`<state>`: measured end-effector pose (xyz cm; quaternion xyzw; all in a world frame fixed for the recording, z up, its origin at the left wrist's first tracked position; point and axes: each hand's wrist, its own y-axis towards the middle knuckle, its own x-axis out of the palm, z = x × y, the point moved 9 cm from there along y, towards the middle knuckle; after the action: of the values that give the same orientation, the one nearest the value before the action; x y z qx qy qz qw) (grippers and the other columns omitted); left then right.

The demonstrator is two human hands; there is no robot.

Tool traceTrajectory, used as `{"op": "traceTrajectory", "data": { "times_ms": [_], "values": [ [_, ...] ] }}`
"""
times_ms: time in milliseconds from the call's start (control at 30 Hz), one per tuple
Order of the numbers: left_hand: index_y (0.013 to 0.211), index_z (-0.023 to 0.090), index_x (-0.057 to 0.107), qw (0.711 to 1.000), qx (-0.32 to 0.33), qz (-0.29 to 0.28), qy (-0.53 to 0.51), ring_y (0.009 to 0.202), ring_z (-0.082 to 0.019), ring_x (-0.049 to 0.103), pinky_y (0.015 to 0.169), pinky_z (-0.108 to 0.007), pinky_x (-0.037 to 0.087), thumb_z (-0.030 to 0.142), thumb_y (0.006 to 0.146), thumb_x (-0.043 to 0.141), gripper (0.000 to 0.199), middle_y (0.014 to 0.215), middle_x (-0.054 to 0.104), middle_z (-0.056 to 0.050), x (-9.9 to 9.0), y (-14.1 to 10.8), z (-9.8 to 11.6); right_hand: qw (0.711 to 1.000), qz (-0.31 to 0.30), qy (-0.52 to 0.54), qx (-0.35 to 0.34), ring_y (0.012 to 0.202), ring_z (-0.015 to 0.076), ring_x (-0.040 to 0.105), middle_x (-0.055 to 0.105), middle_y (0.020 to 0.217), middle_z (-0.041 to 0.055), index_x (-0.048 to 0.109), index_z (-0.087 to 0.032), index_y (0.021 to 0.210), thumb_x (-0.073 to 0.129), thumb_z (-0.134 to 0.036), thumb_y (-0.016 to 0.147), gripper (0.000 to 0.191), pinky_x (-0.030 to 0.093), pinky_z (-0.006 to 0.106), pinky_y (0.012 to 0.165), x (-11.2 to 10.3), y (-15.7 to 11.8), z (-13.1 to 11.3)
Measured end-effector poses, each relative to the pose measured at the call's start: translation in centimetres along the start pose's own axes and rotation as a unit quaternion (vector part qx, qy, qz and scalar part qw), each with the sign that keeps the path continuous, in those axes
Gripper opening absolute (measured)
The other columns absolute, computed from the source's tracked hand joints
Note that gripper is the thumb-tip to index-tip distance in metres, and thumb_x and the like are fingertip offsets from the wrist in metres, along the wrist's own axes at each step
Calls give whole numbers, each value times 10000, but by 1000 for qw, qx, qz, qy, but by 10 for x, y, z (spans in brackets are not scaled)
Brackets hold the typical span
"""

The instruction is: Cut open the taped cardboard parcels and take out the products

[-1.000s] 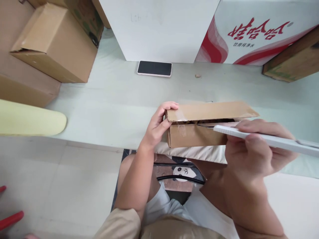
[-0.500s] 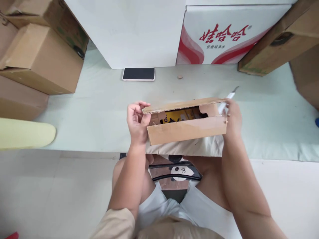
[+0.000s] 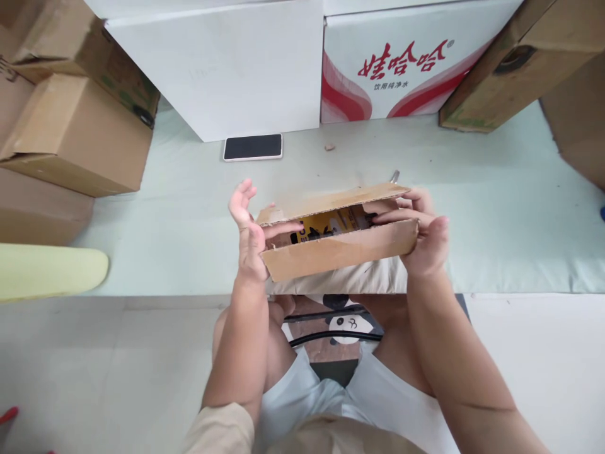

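Between my hands is a small brown cardboard box (image 3: 340, 251), its long side gaping upward near the table's front edge. Yellow printed packaging (image 3: 319, 224) with dark figures shows inside. At the left end, my left hand (image 3: 250, 243) holds the box with a finger reaching into the gap, the other fingers raised. My right hand (image 3: 425, 243) grips the right end, fingers inside the opening and thumb outside. Behind the box's far flap, a knife (image 3: 395, 177) shows only a short part; the rest is hidden.
A phone (image 3: 253, 147) lies before a large white box (image 3: 217, 75). A red-and-white carton (image 3: 387, 75) stands beside it. Brown cartons (image 3: 94, 132) are stacked left, another brown carton (image 3: 496, 75) right. A pale yellow rounded object (image 3: 51, 271) sits at the left edge.
My right hand has let go of the white-handled knife, which is now behind the box. Fingers of both hands have moved into the box's opening. The view has shifted slightly.
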<state>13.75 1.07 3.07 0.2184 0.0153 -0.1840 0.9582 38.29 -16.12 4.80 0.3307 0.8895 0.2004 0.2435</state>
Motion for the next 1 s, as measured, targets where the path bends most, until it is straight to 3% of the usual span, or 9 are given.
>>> {"op": "traceTrajectory", "data": {
  "times_ms": [67, 167, 367, 467, 600, 733, 833, 900, 1000],
  "values": [
    [820, 230, 746, 998, 26, -53, -9, 1558, -398, 320, 1211, -584, 489, 861, 926, 372, 740, 1723, 279, 33, 6, 0, 2, 999, -37, -9, -18, 1257, 330, 606, 594, 1287, 128, 782, -246, 871, 4, -639, 1035, 886, 492, 578, 1111, 5, -2, 1],
    [768, 234, 757, 992, 63, -110, -4, 1556, -423, 332, 1181, -596, 523, 846, 936, 341, 760, 1763, 195, 108, 10, 0, 5, 997, -60, -3, -43, 1298, 338, 565, 563, 1317, 103, 791, -268, 876, 18, -698, 1020, 895, 435, 593, 1164, 5, -1, 2],
    [720, 255, 752, 992, 69, -103, 37, 1543, -440, 344, 1154, -630, 528, 870, 878, 412, 720, 1706, 348, 71, 5, -2, 10, 997, -44, 41, -44, 1270, 318, 555, 523, 1279, 74, 771, -293, 850, 118, -717, 1031, 799, 375, 599, 1199, 4, -1, -3],
    [663, 243, 705, 992, 85, -82, 34, 1521, -407, 368, 1154, -599, 521, 827, 922, 366, 724, 1682, 354, 86, 4, -2, 11, 998, -8, 49, -43, 1214, 303, 565, 526, 1211, 83, 761, -280, 813, 150, -722, 1025, 784, 408, 580, 1160, 2, -1, -8],
    [580, 221, 650, 982, 185, -40, 15, 1455, -313, 430, 1287, -558, 357, 664, 1027, 293, 723, 1636, 352, 164, 0, -2, 19, 997, 64, 33, -35, 1101, 283, 583, 525, 1134, 101, 733, -254, 804, 150, -685, 1016, 756, 462, 570, 1098, -4, -2, -11],
    [557, 202, 602, 982, 183, -23, 34, 1423, -343, 461, 1270, -533, 363, 782, 928, 446, 706, 1557, 420, 43, -1, 0, 17, 987, 158, -14, -10, 1071, 299, 606, 533, 1051, 102, 620, -257, 756, 168, -622, 995, 628, 502, 598, 1038, -24, -4, -11],
    [539, 191, 581, 985, 160, -30, 57, 1423, -389, 454, 1215, -553, 407, 879, 834, 504, 753, 1514, 419, -35, 2, 0, 19, 978, 197, -55, 40, 1074, 334, 627, 560, 982, 105, 600, -276, 691, 339, -569, 967, 480, 514, 608, 1003, -47, -4, -7],
    [535, 184, 579, 987, 144, -43, 62, 1422, -405, 448, 1160, -549, 450, 917, 785, 532, 775, 1503, 404, -62, 4, -1, 21, 977, 177, -105, 64, 1076, 353, 644, 608, 945, 104, 669, -284, 680, 509, -511, 922, 368, 517, 599, 969, -63, 2, -11],
    [550, 179, 586, 988, 126, -76, 49, 1432, -415, 426, 1042, -500, 528, 913, 707, 645, 753, 1506, 381, -80, 9, -4, 24, 959, 43, -268, 77, 957, 341, 684, 681, 943, 103, 744, -283, 698, 661, -475, 870, 271, 530, 527, 771, -69, 22, -34]
  ]
}}
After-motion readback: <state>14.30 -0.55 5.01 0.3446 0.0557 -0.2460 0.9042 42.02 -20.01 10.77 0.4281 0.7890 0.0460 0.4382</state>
